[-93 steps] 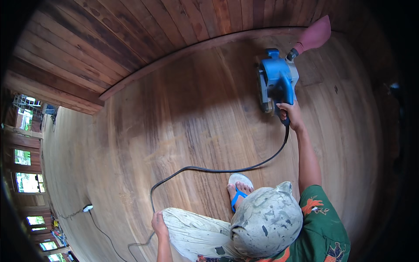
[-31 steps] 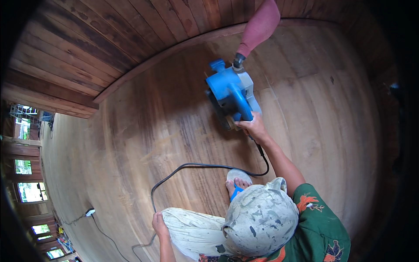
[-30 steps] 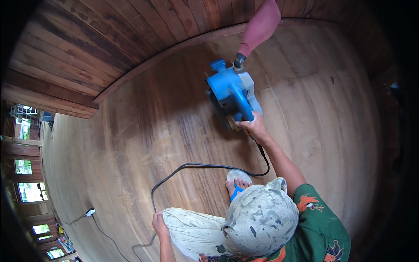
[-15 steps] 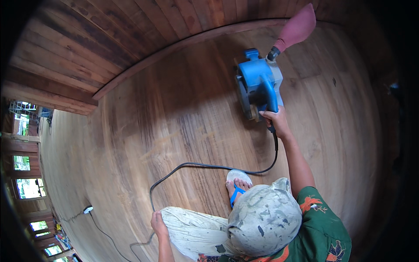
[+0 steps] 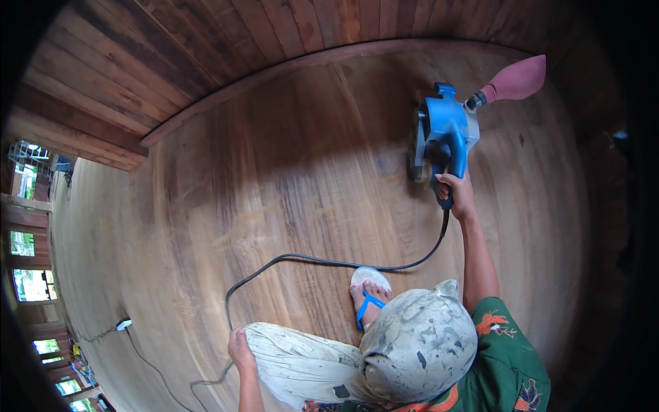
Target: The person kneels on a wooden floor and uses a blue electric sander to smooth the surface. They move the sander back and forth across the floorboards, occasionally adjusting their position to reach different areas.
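My right hand (image 5: 454, 190) grips the rear handle of a blue belt sander (image 5: 446, 127), which rests on the wooden floor (image 5: 288, 206) near the far wall. A pink dust bag (image 5: 515, 79) sticks out from the sander toward the upper right. A black cord (image 5: 322, 260) runs from the handle across the floor and past my left knee. My left hand (image 5: 241, 349) is curled against the edge of that knee in pale trousers (image 5: 295, 353). My bare foot in a blue-strapped sandal (image 5: 371, 288) is beside the cord; my other knee (image 5: 419, 336) is bent close below the camera.
A plank wall (image 5: 247, 38) with a baseboard (image 5: 322, 56) runs across the top. At the far left are windows (image 5: 31, 285), a metal ladder-like frame (image 5: 38, 156) and assorted items along the wall. A white plug connection (image 5: 123, 323) lies on the floor at lower left.
Over the last second the sander moved right along the floor with my right arm, its dust bag swinging right. It sat similarly far right 3.1 seconds ago. My left hand stays at the knee.
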`<state>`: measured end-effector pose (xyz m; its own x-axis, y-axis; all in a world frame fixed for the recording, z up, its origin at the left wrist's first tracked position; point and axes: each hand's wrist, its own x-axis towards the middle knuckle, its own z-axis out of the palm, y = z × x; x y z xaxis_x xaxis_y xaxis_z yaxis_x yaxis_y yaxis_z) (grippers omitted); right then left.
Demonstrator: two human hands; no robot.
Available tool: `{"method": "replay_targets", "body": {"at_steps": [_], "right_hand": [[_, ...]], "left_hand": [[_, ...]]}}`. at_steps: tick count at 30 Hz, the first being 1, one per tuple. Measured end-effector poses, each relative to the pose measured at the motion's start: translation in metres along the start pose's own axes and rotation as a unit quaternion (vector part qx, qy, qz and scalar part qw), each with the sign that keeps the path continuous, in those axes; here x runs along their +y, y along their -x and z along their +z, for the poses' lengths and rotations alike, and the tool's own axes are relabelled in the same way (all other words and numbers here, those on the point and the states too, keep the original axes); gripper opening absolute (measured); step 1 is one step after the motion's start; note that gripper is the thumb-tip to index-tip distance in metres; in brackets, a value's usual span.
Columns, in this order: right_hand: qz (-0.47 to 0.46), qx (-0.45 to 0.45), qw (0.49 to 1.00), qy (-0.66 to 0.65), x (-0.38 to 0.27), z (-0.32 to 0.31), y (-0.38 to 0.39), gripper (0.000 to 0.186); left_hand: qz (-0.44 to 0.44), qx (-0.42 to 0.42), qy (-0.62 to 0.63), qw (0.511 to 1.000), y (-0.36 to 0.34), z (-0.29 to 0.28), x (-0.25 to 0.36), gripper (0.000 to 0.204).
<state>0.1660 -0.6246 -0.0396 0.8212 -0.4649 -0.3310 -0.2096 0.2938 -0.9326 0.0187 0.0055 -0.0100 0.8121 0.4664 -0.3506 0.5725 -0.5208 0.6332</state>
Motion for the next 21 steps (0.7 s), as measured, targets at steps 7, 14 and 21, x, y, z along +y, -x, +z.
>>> {"method": "replay_targets", "body": {"at_steps": [7, 14, 21], "right_hand": [[0.014, 0.001, 1.000, -0.001, 0.000, -0.006, 0.005, 0.021], [0.027, -0.013, 1.000, 0.007, 0.006, -0.004, 0.005, 0.020], [0.018, -0.051, 0.998, 0.014, 0.007, 0.017, -0.002, 0.020]], "left_hand": [[0.005, -0.009, 0.009, 1.000, -0.005, 0.001, -0.005, 0.033], [0.005, -0.008, 0.027, 1.000, -0.006, 0.003, -0.007, 0.032], [0.005, -0.008, 0.022, 1.000, -0.002, 0.001, -0.006, 0.033]]}}
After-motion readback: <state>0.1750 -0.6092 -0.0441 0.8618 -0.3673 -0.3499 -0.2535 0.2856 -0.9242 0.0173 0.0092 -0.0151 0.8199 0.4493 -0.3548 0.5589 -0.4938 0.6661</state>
